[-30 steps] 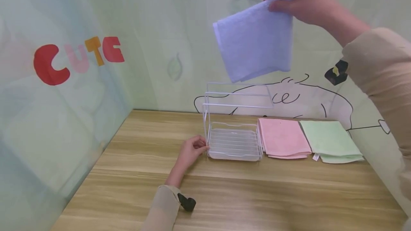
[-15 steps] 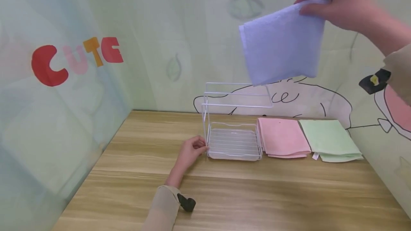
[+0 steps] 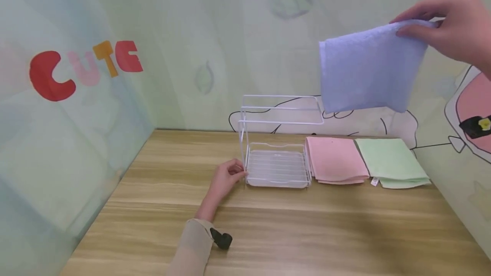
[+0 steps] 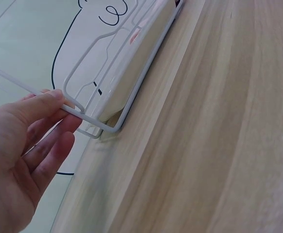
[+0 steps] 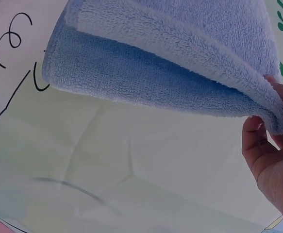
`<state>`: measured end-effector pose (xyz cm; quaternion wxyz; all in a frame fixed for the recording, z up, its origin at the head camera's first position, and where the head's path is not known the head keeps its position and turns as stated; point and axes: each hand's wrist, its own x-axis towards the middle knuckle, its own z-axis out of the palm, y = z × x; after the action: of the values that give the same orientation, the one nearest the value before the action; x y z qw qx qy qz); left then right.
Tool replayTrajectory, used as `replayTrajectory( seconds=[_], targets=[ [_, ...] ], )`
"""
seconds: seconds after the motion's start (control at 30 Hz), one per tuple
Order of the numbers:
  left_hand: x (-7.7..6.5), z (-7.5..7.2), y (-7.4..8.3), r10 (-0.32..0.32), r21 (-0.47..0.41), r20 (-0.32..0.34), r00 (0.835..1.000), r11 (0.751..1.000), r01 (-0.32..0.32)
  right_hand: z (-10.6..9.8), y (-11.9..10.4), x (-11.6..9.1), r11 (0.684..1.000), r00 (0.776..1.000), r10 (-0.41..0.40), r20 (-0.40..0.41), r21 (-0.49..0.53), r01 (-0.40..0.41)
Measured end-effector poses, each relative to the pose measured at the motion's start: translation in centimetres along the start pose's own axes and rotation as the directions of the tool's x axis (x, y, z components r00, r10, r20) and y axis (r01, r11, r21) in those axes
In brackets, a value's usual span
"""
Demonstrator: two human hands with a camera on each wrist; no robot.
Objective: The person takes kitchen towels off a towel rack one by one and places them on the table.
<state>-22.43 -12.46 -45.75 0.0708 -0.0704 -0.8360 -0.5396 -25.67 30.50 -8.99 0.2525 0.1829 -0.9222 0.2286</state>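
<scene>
My right hand [image 3: 456,29] pinches a folded light-blue towel [image 3: 368,69] by its top edge, up in the air in front of the back wall. Terry loops and the fold of the blue towel [image 5: 156,73] show in the right wrist view. On the table, my left hand [image 3: 226,178] holds the lower left corner of a white wire rack [image 3: 284,122]. Thumb and fingers of the left hand [image 4: 34,145] pinch its wire post in the left wrist view. The rack has a clear tray [image 3: 278,167] at its base and bars above.
Right of the rack lie a folded pink towel [image 3: 337,161] and a folded green towel [image 3: 391,161], side by side on the wooden table [image 3: 299,229]. A printed cloth backdrop [image 3: 184,33] rises behind the table and at both sides.
My right hand has carried the blue towel to the right and somewhat lower, away from above the rack. The left hand stays at the rack's corner.
</scene>
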Motion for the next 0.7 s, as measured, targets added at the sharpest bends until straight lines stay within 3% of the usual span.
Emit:
replayTrajectory(
  seconds=[0.1, 0.33, 0.57, 0.7],
  targets=[
    [0.1, -0.1, -0.1, -0.001, 0.0, 0.003, 1.0, 1.0, 0.001, 0.4, 0.9, -1.2, 1.0, 1.0, 0.0, 0.001, 0.025, 0.0],
    [0.1, -0.7, 0.4, -0.013, 0.011, 0.01, 1.0, 1.0, 0.013, 2.3, 3.0, -3.9, 0.999, 0.999, -0.02, 0.038, -0.027, 0.021],
    [0.2, -0.7, 0.3, -0.014, 0.023, 0.007, 1.0, 1.0, 0.014, 4.5, 4.2, -7.1, 1.0, 0.991, 0.025, 0.13, 0.009, -0.026],
    [0.2, -0.7, 0.4, -0.013, 0.014, 0.01, 1.0, 1.0, 0.013, 6.0, 4.9, -9.2, 0.999, 0.992, 0.006, 0.128, 0.046, -0.012]
  ],
)
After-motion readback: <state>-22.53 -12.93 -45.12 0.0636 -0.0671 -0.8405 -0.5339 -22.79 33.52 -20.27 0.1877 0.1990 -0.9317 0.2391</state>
